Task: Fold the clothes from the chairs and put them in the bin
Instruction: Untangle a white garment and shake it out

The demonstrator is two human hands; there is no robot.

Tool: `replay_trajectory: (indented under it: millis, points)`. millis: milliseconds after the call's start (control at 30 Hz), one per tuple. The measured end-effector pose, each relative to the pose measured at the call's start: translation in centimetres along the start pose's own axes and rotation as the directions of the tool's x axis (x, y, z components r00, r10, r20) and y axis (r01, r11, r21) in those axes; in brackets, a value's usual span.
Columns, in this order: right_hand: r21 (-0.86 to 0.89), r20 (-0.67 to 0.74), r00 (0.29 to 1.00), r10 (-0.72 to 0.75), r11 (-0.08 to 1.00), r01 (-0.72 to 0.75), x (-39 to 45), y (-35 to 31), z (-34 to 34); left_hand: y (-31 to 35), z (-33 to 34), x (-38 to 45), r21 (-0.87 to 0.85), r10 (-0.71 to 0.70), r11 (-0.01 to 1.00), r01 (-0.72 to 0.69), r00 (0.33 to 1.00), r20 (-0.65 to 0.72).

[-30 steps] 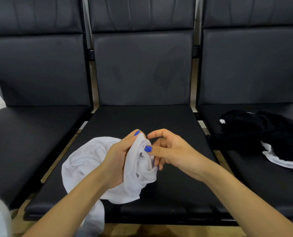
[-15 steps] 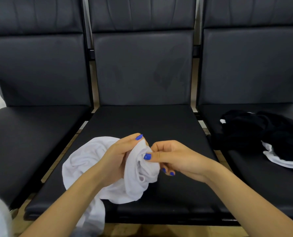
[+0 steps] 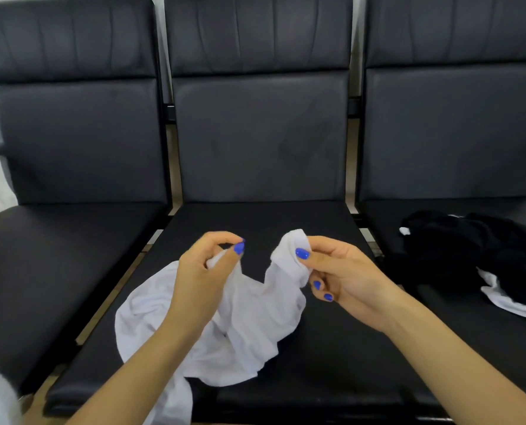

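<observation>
**Hands pull apart to open up the white garment**

A second ago I had both hands bunched together over the middle seat, working at one knot of white cloth. Now they have separated: my left hand [image 3: 205, 280] sits to the left and my right hand [image 3: 338, 277] to the right, with a stretch of the white garment [image 3: 249, 326] sagging in a shallow curve between them. I judge this as the start of spreading the piece out so its edges can be found. Folding proper has not begun.

Left hand: thumb and forefinger are closed together in a pinch on a small bit of white fabric near the top edge. The other fingers are curled in behind, and I cannot tell whether they also touch the cloth.

Right hand: the thumb presses a bunched corner of the garment against the forefinger, so a rounded wad of cloth stands up above the grip. The remaining fingers are curled loosely toward the palm below it.

The rest of the garment lies crumpled on the middle seat [image 3: 255, 219], with a tail hanging over the front edge toward me. On the right seat [image 3: 470, 348] a dark heap of clothes [image 3: 470, 250] waits, with more white cloth [image 3: 507, 305] showing under it. No bin is in view.
</observation>
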State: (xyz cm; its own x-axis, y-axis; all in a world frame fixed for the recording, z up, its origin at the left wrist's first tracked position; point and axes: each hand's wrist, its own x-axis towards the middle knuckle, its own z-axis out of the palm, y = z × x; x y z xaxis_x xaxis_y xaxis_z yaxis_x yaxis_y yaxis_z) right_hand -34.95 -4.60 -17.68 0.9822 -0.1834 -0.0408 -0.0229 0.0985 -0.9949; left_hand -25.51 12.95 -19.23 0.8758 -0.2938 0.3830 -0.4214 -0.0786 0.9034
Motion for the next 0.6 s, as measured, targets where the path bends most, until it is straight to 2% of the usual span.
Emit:
replay_trajectory:
  millis: [67, 133, 233, 367, 500, 600]
  points:
    - [-0.005, 0.006, 1.0, -0.01, 1.0, 0.01, 0.1, 0.2, 0.1, 0.8, 0.4, -0.6, 0.014, -0.024, 1.0, 0.022, 0.99, 0.137]
    - [-0.018, -0.001, 1.0, -0.008, 1.0, 0.008, 0.1, 0.4, 0.2, 1.2, 0.9, -1.1, 0.024, -0.108, 0.994, 0.105, 0.961, 0.254]
    - [-0.027, -0.017, 1.0, 0.003, 1.0, -0.003, 0.2, 0.6, 0.2, 1.1, 1.2, -1.4, -0.056, -0.253, 0.955, 0.292, 0.898, 0.36]
    - [-0.086, 0.014, 1.0, -0.022, 0.996, 0.024, 0.2, 0.8, 0.2, 0.7, 0.8, -1.0, -0.224, -0.324, 0.864, 0.452, 0.838, 0.438]
    - [-0.152, 0.046, 0.998, -0.045, 0.987, 0.051, 0.3, 1.0, 0.1, 1.1, 0.6, -1.2, -0.259, -0.316, 0.827, 0.499, 0.794, 0.519]
    - [-0.164, 0.03, 0.998, -0.056, 0.985, 0.061, 0.4, 1.1, 0.0, 0.8, 0.8, -1.2, -0.182, -0.298, 0.898, 0.401, 0.857, 0.42]
